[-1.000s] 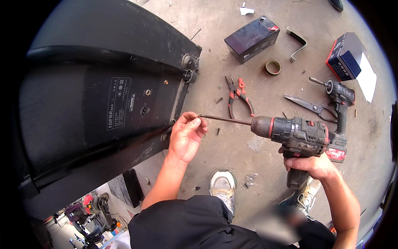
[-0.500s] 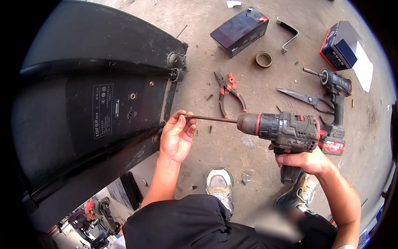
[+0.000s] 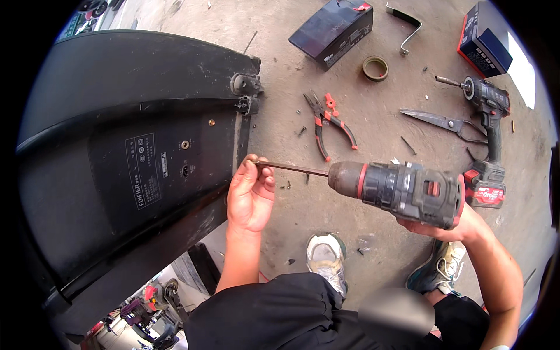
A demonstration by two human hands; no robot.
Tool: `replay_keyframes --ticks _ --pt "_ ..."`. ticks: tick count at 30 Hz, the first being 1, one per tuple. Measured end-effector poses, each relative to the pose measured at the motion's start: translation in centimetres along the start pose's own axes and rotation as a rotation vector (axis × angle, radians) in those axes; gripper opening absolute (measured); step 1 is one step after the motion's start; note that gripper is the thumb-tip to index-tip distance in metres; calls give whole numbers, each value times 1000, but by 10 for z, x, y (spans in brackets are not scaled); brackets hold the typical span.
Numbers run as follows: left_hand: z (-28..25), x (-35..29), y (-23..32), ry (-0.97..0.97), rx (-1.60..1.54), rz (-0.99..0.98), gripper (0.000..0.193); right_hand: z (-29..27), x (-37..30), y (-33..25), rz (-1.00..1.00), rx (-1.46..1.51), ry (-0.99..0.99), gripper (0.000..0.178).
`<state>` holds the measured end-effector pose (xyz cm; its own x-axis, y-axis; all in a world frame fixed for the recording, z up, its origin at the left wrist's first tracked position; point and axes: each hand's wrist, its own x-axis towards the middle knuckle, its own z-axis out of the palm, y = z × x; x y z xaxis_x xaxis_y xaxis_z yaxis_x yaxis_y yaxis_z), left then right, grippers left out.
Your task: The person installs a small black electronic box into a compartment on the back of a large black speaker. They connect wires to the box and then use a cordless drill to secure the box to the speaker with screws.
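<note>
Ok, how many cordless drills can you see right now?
2: one drill gripped in the right hand, its long bit steadied by the left hand; a second drill lies on the concrete right.

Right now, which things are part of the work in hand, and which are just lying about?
In use: cordless drill in the right hand; its long bit, steadied by the left hand; black casing.

Lying about: pliers, scissors, second drill, tape roll, battery.
</note>
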<state>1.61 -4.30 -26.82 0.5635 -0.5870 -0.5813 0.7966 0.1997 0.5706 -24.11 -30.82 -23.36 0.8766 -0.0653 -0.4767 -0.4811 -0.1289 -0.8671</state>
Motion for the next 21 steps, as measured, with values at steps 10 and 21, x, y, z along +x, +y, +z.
replay_keyframes --ticks 10,21 --pt "33 4 10 47 -168 166 86 31 35 -22 109 776 -42 42" --pt "33 -5 12 -105 -142 272 66 46 47 -27 111 754 -72 40"
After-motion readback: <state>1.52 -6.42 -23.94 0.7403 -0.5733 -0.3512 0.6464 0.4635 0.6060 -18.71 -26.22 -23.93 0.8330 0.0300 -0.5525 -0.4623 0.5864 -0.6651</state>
